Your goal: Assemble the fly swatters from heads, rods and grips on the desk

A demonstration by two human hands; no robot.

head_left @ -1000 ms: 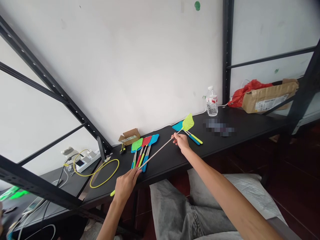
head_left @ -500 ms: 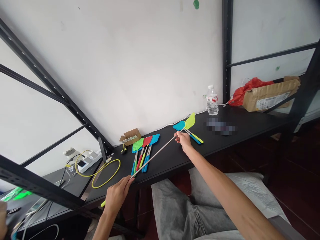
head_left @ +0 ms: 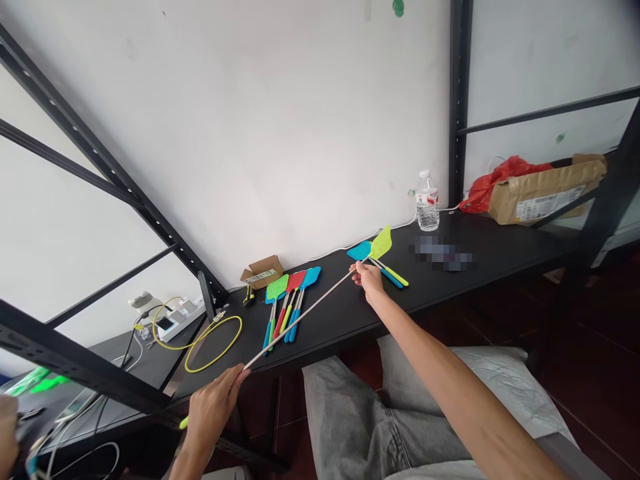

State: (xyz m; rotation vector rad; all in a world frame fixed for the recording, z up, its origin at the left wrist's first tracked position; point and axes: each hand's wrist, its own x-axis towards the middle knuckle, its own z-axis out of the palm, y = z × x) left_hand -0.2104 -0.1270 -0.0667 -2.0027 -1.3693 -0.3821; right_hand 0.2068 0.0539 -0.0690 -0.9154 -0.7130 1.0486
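Note:
A fly swatter with a long thin metal rod [head_left: 306, 312] stretches between my two hands. My left hand [head_left: 211, 405] is closed round its lower end, and a yellow-green handle tip [head_left: 184, 423] shows beyond the fist. Near the upper end, my right hand [head_left: 369, 279] pinches the rod just below a yellow-green swatter head [head_left: 382, 243]. Close by lie a blue swatter head [head_left: 360, 251] and a blue and a yellow-green handle [head_left: 398, 276]. Below the rod, several short swatters rest side by side, with green [head_left: 277, 287], red [head_left: 296, 280] and blue [head_left: 311, 277] heads.
On the black shelf [head_left: 330, 333] stand a small open carton [head_left: 262, 271], a water bottle [head_left: 427, 202] and a large cardboard box [head_left: 547, 193] with a red bag. A yellow cable [head_left: 239, 340] and a power strip [head_left: 183, 319] lie left. Another person's hand [head_left: 7, 427] shows far left.
My left hand has moved down and to the left with the handle, and more of the rod shows between my hands. My right hand has stayed nearly in place.

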